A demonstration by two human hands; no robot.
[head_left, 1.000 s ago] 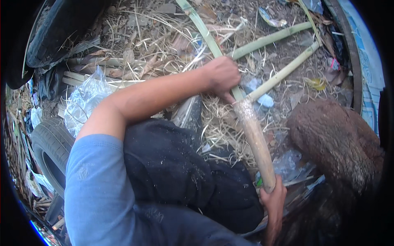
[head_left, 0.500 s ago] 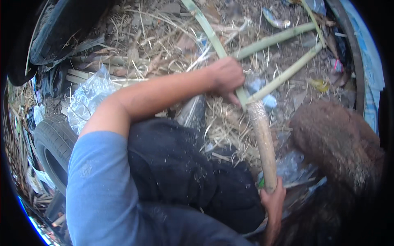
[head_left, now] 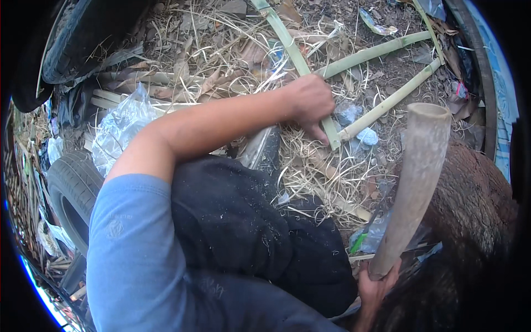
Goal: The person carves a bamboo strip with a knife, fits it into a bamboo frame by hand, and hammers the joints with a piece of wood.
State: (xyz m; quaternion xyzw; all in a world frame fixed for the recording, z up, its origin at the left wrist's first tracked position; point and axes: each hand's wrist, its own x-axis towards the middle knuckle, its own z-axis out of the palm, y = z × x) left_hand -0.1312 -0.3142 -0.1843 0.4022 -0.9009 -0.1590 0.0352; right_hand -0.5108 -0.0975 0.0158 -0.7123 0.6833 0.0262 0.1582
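Observation:
My left hand (head_left: 311,102) is closed round a green split-bamboo strip (head_left: 286,40) that slants down from the top. The strip's lower end pokes out below the hand, meeting a pale bamboo stick (head_left: 381,105). Another green bamboo piece (head_left: 379,54) runs right from beside the hand, and a thin strip (head_left: 428,30) joins the far ends of these two. At the lower right, my right hand (head_left: 379,282) grips the bottom end of a thick, slightly curved wooden club (head_left: 412,182). The club is raised, its broad rimmed end upward and apart from the bamboo.
A rough brown tree trunk (head_left: 473,193) stands close on the right. Curly shavings (head_left: 321,171) and dry leaves litter the ground. Clear plastic (head_left: 124,124) and a tyre (head_left: 74,191) lie to the left, and a large dark rounded object (head_left: 83,41) fills the upper left.
The club's upper end has swung up and right, away from the bamboo joint. My left hand keeps its hold, almost unmoved.

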